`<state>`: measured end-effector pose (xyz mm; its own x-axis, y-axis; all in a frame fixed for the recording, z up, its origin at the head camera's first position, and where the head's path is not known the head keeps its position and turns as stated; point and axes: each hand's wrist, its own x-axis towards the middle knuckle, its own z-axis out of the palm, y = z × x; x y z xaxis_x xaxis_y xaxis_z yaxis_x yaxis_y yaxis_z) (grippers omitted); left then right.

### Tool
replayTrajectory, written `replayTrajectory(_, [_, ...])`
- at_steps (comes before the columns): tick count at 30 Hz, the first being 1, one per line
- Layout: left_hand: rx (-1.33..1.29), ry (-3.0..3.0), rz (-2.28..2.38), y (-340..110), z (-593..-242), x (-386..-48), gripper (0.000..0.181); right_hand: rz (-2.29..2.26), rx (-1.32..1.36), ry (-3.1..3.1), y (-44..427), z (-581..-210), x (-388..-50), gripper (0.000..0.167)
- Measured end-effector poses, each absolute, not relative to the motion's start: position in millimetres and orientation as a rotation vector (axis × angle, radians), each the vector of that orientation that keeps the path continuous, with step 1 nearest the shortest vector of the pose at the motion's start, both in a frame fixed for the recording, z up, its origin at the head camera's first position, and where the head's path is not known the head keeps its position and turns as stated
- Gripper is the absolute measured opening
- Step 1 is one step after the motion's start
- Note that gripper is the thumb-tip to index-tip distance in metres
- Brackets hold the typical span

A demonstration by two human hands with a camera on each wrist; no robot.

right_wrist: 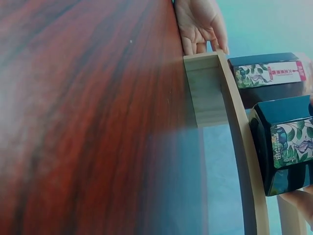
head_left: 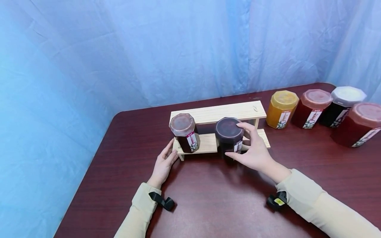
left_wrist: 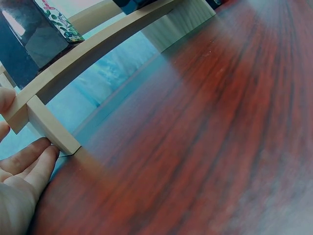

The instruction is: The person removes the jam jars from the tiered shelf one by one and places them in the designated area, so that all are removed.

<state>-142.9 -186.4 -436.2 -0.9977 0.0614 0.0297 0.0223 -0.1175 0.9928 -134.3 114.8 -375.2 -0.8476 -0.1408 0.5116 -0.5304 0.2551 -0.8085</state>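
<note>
A small two-tier wooden rack (head_left: 208, 145) stands on the table. On the left of its lower shelf sits a dark jar with a clear lid (head_left: 183, 132). My right hand (head_left: 257, 152) grips a second jar, dark purple (head_left: 229, 132), with thumb in front and fingers around its right side. This jar is upright at the lower shelf's front edge; whether its base rests fully there I cannot tell. My left hand (head_left: 162, 165) touches the rack's left end, its fingertips (left_wrist: 41, 152) against the leg (left_wrist: 54, 127). The right wrist view shows both jars' labels.
To the right of the rack stand a yellow jar (head_left: 282, 110), a red jar (head_left: 312, 109), a black jar with a white lid (head_left: 342, 107) and a larger-looking red jar (head_left: 361, 124). A blue curtain (head_left: 178, 49) hangs behind the dark red table (head_left: 214, 205).
</note>
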Motion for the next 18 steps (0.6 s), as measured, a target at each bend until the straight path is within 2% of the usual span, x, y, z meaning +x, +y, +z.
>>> replayTrajectory(18, [0.108,2.066,2.329,-187,-437,-143,0.053,1.531,0.534,-2.209,154,-372,-127,0.096])
